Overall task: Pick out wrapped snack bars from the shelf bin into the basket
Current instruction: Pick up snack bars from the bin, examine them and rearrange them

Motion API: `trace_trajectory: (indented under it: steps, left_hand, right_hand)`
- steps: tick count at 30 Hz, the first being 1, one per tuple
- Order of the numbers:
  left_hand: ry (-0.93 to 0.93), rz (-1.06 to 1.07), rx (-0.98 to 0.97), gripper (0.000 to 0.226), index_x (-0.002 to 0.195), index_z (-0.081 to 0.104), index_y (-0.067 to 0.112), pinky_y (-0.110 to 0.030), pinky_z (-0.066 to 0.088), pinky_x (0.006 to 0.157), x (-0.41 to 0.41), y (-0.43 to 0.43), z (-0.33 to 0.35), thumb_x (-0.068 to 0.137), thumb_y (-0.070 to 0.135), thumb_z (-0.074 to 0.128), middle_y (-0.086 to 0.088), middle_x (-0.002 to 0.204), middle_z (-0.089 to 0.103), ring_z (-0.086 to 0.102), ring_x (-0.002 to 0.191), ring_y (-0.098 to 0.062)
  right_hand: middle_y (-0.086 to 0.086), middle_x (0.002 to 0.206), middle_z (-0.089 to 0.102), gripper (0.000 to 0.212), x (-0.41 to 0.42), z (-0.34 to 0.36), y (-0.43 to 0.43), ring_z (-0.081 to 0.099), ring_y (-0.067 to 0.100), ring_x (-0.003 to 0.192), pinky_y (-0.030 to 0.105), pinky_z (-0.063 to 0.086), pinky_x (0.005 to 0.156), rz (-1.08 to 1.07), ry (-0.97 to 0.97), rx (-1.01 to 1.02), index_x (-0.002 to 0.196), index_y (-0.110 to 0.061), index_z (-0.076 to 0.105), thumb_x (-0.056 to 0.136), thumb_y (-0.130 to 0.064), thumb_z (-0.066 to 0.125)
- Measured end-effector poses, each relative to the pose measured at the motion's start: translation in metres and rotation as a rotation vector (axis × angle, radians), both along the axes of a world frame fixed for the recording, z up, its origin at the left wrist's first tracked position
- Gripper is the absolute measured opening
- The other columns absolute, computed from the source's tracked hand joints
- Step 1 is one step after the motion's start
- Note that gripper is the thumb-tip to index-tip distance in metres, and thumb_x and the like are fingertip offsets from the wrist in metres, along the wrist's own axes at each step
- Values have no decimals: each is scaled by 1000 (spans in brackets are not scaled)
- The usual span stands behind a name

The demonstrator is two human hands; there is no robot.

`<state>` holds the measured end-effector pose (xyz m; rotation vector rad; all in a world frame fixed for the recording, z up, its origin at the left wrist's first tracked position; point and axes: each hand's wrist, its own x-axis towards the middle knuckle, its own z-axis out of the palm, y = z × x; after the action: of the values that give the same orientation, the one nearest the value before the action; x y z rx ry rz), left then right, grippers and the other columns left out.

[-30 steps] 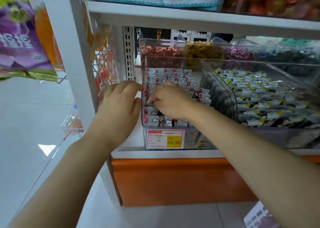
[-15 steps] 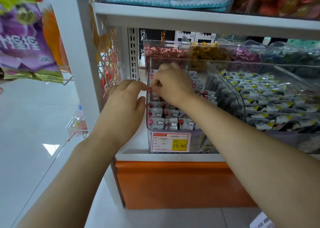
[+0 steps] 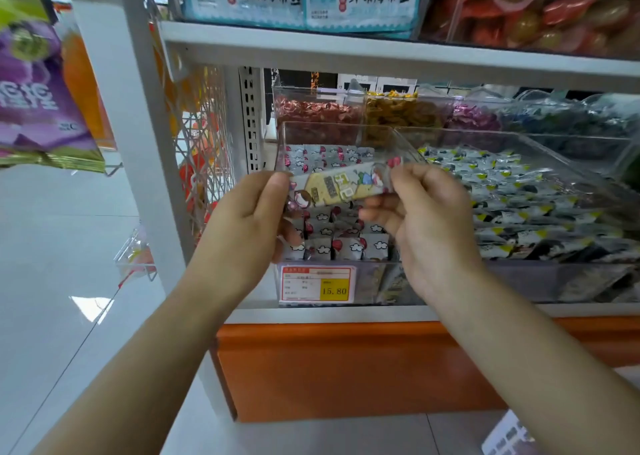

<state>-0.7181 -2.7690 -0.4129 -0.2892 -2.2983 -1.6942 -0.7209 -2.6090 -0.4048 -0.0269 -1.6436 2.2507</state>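
Held just before the shelf bin [image 3: 283,150], ends pinched by left grip [image 3: 249,224] and right grip [image 3: 427,222]: one wrapped snack bar [image 3: 341,185]. Picking underway; next, probably freeing one side and reaching the unseen basket.

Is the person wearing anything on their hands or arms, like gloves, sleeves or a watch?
No. The left hand and right hand are bare: no gloves, no visible rings. The left forearm and right forearm show no sleeve, watch or bracelet in view.
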Motion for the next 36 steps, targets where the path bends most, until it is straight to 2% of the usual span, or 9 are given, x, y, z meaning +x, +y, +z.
trace_trajectory:
  steps: [4, 8, 13, 18, 20, 24, 27, 32, 36]
  left_hand:
    - [-131, -74, 189, 34, 88, 57, 9, -23, 42, 43, 3, 5, 0, 99, 34, 37, -15, 72, 62, 53, 48, -12]
    - [-229, -77, 313, 35, 83, 53, 15, -19, 34, 35, 4, 3, -1, 99, 41, 35, -5, 55, 60, 45, 37, -13]
    - [-267, -74, 399, 30, 77, 55, 19, -18, 31, 33, 1, 4, -3, 100, 28, 38, -3, 51, 57, 37, 34, -9]
    - [-256, -238, 356, 21, 100, 59, 5, -15, 37, 37, 1, 4, -1, 99, 11, 38, -2, 56, 59, 43, 40, -7]
    - [-252, -316, 347, 19, 99, 58, 4, -15, 39, 39, 2, 5, 2, 97, 6, 39, -3, 58, 62, 46, 41, -7]
    - [-217, -384, 272, 28, 114, 57, 14, -18, 46, 44, 5, 6, 4, 93, 3, 41, -9, 64, 67, 54, 45, -10]
    - [-195, -363, 207, 31, 115, 57, 20, -21, 49, 46, 6, 9, 1, 95, 5, 40, -14, 70, 69, 59, 49, -14]
    - [-197, -261, 201, 32, 116, 62, 19, -21, 47, 48, 3, 7, -1, 88, 28, 49, -5, 84, 71, 61, 57, -15]
    - [-139, -186, 103, 27, 113, 62, 25, -14, 47, 52, 3, 4, -2, 88, 22, 54, 3, 62, 66, 57, 52, -5]
  right_hand:
    - [8, 67, 65, 4, 11, -7, 13, 64, 12, 56, 21, 53, 52, 200, -91, -255, 83, -2, 61, 85, -5, 59]
    - [10, 69, 69, 19, 13, -9, 26, 68, 15, 61, 19, 54, 53, 396, -171, -337, 86, 0, 64, 67, -4, 62]
    - [14, 70, 70, 15, 10, -11, 33, 70, 18, 64, 20, 55, 54, 406, -181, -349, 75, 0, 70, 66, 3, 58]
    - [12, 70, 70, 16, 7, -12, 37, 69, 16, 62, 19, 54, 54, 364, -200, -403, 88, 2, 62, 75, 8, 54]
    - [12, 68, 69, 14, 6, -13, 39, 68, 15, 59, 19, 54, 51, 315, -225, -424, 90, 2, 60, 84, 9, 49]
    - [10, 65, 68, 10, 6, -12, 42, 66, 17, 53, 22, 50, 44, 250, -258, -254, 88, -4, 60, 90, -12, 54]
    - [6, 73, 62, 23, 7, -12, 42, 66, 19, 57, 24, 50, 44, 239, -181, -95, 80, -9, 58, 71, -28, 66]
    - [13, 94, 66, 11, 7, -15, 41, 68, 20, 77, 25, 55, 61, 250, -44, 53, 86, -7, 56, 84, 4, 58]
    - [17, 106, 66, 18, 9, -17, 38, 67, 24, 91, 26, 55, 68, 307, 8, 184, 91, -11, 65, 85, 4, 58]
